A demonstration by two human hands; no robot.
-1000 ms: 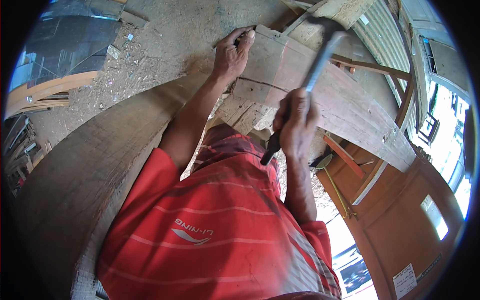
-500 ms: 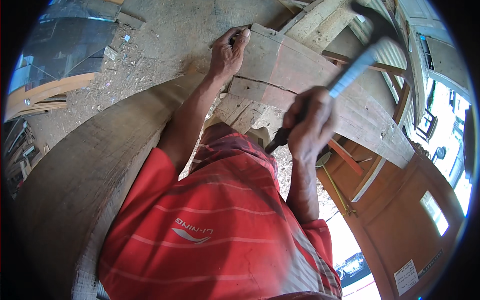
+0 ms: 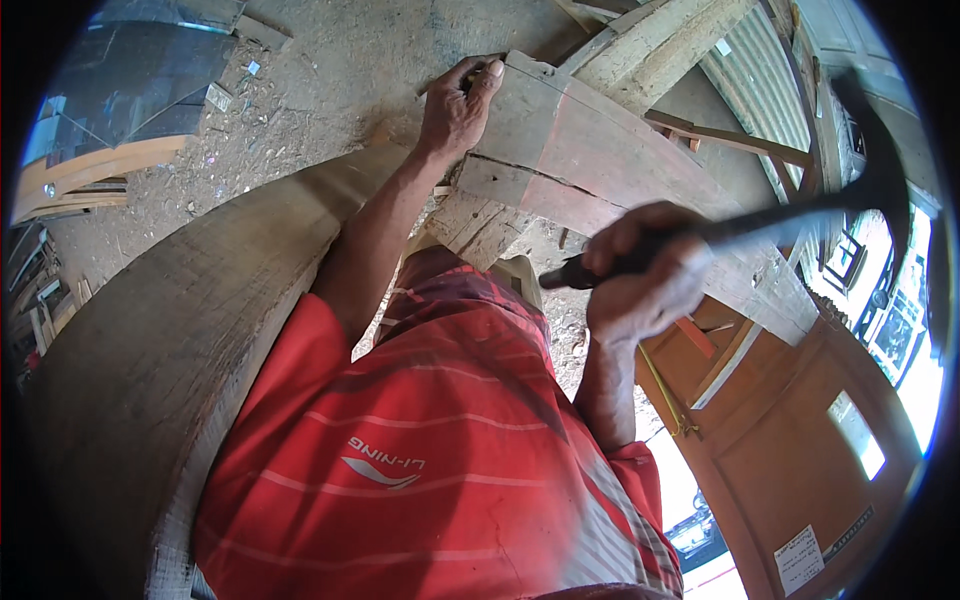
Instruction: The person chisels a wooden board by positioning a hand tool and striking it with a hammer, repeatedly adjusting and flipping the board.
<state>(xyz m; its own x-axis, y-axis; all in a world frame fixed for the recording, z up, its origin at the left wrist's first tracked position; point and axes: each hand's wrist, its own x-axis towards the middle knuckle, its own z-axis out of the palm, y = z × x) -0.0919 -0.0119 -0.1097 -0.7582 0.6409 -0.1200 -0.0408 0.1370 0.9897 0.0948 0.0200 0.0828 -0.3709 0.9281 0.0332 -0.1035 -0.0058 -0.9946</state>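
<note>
Far left: stacked curved timber pieces [image 3: 75,180] beside a dusty floor [image 3: 300,90] strewn with chips. Nearer, a broad curved plank [image 3: 150,380] sweeping up toward the middle. Left hand [image 3: 455,110] stretched forward, fingers [image 3: 480,75] curled over the top corner of a reddish-brown wooden block [image 3: 560,150], pinching something small there, possibly a nail, though too small to tell for sure. Block seated on a pale beam [image 3: 480,225], weathered, with a long crack along its lower part and a slanted upper edge. Below, red striped shirt [image 3: 420,460] filling the lower middle.

Right hand [image 3: 645,280] clenched around the dark handle of a hammer [image 3: 760,215], raised well clear of the block, head up near the right rim against bright light and slightly blurred. Orange-brown panel [image 3: 800,430] lower right.

By the look of it, fastening only partly along: block set in place and steadied, blow not yet landed, driving home apparently remaining.
</note>
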